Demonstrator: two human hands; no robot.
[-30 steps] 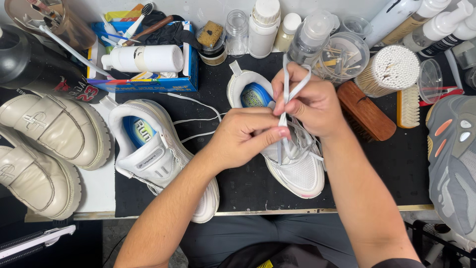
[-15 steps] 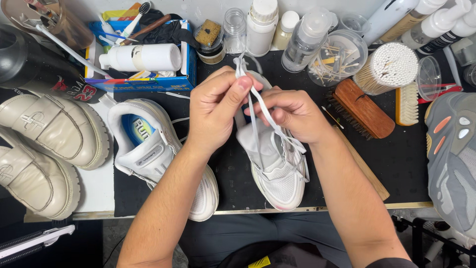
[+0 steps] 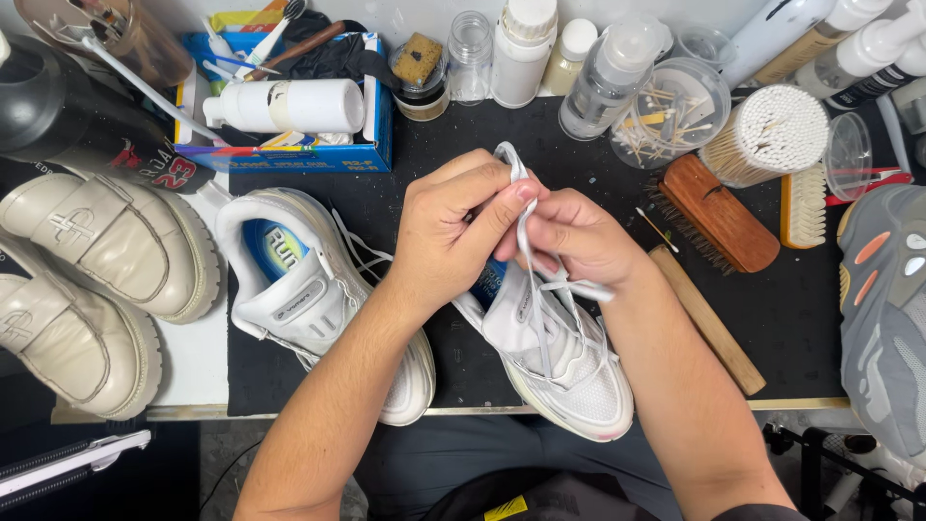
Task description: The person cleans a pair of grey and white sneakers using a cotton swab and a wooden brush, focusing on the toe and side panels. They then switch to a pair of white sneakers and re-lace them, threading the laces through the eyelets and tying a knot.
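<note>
Near edge of the desk (image 3: 193, 367): 2 forearms are reaching in from below, over a black mat (image 3: 772, 328) that is covering the desk's middle. A white sneaker (image 3: 564, 362) is lying on the mat near its front edge, toe toward the person, tongue lifted. Above it, the left hand (image 3: 453, 236) and right hand (image 3: 579, 241) are meeting, knuckles almost touching. The left hand is pinching a white lace (image 3: 521, 207) between thumb and forefinger, with the remaining fingers curled; the right hand is closing around the same lace just beside it, and the lace is running down into the eyelets. A second white sneaker (image 3: 309, 299) is lying just left of the first, at the mat's left edge, with a loose lace trailing. 2 cream shoes (image 3: 87, 280) are sitting at the desk's left edge. A wooden stick (image 3: 709, 328) is lying right of the hands, with a wooden brush (image 3: 719, 212) beyond it. A grey sneaker (image 3: 883, 318) is resting at the right edge. Along the far edge, a blue box (image 3: 289, 154) holding a white bottle (image 3: 285, 104), several bottles and jars, and a tub of cotton swabs (image 3: 772, 130) are standing.
</note>
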